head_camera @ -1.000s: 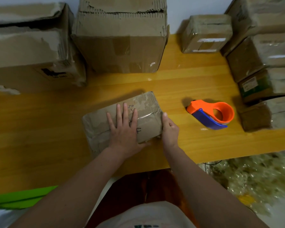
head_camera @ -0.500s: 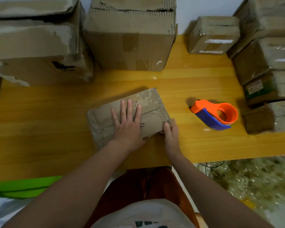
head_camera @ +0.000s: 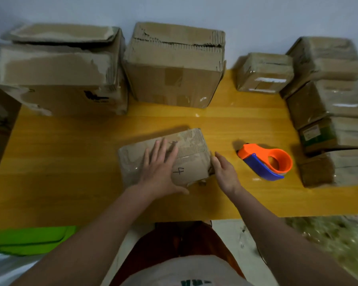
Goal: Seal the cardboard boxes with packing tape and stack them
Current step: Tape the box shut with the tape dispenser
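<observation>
A: Where's the small, worn brown cardboard box [head_camera: 191,159] marked "4"?

B: I see it mid-way across the yellow wooden tabletop [head_camera: 70,162]. Left hand [head_camera: 160,172] flat on top, fingers straight. Right hand [head_camera: 225,174] at its right end, fingers relaxed, holding nothing. Orange-and-blue tape dispenser [head_camera: 266,162] lies just right.

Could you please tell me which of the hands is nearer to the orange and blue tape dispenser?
Right. The right hand is at the small cardboard box's right end, beside the orange and blue tape dispenser; the left hand lies flat on the box top, farther away.
</observation>
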The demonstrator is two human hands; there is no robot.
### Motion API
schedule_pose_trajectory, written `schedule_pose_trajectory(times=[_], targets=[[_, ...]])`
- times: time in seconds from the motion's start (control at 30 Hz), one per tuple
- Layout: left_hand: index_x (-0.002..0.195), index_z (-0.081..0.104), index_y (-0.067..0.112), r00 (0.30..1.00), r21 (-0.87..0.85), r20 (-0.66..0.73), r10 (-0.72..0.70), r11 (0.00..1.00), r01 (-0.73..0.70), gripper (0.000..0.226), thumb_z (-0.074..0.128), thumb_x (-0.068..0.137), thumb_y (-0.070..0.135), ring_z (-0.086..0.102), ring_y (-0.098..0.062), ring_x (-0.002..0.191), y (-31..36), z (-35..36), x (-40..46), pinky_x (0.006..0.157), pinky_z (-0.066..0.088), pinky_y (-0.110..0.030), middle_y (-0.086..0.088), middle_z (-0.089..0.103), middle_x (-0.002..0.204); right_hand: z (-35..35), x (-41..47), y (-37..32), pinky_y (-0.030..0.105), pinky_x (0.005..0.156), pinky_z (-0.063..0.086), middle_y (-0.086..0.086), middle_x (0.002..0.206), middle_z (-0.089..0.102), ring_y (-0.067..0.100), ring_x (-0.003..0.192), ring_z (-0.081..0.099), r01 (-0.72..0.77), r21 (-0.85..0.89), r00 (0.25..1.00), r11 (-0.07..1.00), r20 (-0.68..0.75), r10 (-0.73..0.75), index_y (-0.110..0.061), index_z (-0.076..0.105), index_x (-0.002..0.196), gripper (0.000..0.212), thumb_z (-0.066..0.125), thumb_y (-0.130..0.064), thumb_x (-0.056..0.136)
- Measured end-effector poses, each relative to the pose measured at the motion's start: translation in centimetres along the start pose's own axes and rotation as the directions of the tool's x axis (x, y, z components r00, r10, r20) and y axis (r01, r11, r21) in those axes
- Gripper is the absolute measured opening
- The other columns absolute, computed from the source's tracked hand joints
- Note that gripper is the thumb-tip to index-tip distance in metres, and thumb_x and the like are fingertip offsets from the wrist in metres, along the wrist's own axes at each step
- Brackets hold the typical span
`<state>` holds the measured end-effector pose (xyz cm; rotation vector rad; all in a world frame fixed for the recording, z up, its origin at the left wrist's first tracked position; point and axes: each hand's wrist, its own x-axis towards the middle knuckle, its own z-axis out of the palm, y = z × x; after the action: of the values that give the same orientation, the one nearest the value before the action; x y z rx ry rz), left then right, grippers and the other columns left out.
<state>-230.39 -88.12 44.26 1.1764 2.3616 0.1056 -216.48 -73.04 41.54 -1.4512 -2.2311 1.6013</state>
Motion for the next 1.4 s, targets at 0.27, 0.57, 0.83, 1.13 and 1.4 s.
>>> schedule_pose_trajectory(times=[0.27, 0.57, 0.83, 1.13, 1.4], targets=[[0.154, 0.024, 0.018, 0.665, -0.865, -0.087, -0.742, 0.387, 0.318, 0.055, 0.044, 0.103, 0.024, 0.032, -0.027, 0.141, -2.6, 2.0, -4.9, 0.113, 0.032, -0.042, -0.006, 0.032, 0.156, 1.9, -0.8, -1.2, 0.043, 0.110, 0.037, 0.006, 0.144, 0.046, 0.022, 0.134, 0.041, 0.081, 0.037, 0.994, 0.996, -0.075, -0.078, -0.010, 0.041, 0.144, 0.043, 0.037, -0.021, 0.103], [0.145, 0.044, 0.019, 0.509, -0.969, 0.164, -0.845, -0.041, 0.243, 0.041, 0.039, 0.105, 0.028, 0.047, -0.025, 0.131, -2.4, 1.3, -5.4, 0.091, 0.042, -0.030, -0.004, 0.046, 0.147, 0.9, -1.0, -3.0, 0.031, 0.098, 0.046, 0.005, 0.131, 0.057, 0.019, 0.123, 0.050, -0.025, 0.197, 0.999, 0.980, -0.031, 0.032, -0.009, 0.053, 0.134, 0.037, 0.033, -0.009, 0.103], [0.124, 0.065, 0.008, 0.518, -0.996, 0.093, -0.850, -0.087, 0.036, 0.035, 0.059, 0.096, 0.028, 0.061, -0.016, 0.108, 4.6, -3.5, 0.2, 0.098, 0.050, -0.034, -0.007, 0.066, 0.123, -8.6, 1.3, -7.1, 0.045, 0.093, 0.048, 0.007, 0.120, 0.063, 0.021, 0.104, 0.056, 0.092, 0.324, 0.956, 0.942, -0.294, 0.008, -0.014, 0.060, 0.127, 0.035, 0.035, -0.012, 0.102], [0.129, 0.060, 0.031, 0.869, -0.934, -0.087, -0.487, 0.342, 0.098, 0.032, 0.044, 0.102, 0.028, 0.060, -0.019, 0.108, 18.9, -6.1, 11.8, 0.092, 0.055, -0.041, 0.002, 0.052, 0.129, -25.6, 6.4, -3.3, 0.039, 0.104, 0.043, 0.003, 0.123, 0.056, 0.020, 0.115, 0.052, -0.019, 0.251, 0.864, 0.968, -0.483, 0.142, -0.011, 0.054, 0.133, 0.037, 0.035, -0.017, 0.101], [0.143, 0.046, 0.025, 0.887, -0.776, -0.109, -0.449, 0.596, 0.206, 0.046, 0.045, 0.100, 0.009, 0.048, -0.024, 0.126, 22.8, -7.2, 19.6, 0.101, 0.048, -0.042, -0.003, 0.046, 0.138, -29.2, 12.0, -1.2, 0.036, 0.109, 0.031, 0.007, 0.155, 0.017, 0.028, 0.143, 0.019, -0.096, 0.015, 0.940, 0.995, -0.329, 0.095, -0.019, 0.023, 0.151, 0.060, 0.044, -0.005, 0.097]])
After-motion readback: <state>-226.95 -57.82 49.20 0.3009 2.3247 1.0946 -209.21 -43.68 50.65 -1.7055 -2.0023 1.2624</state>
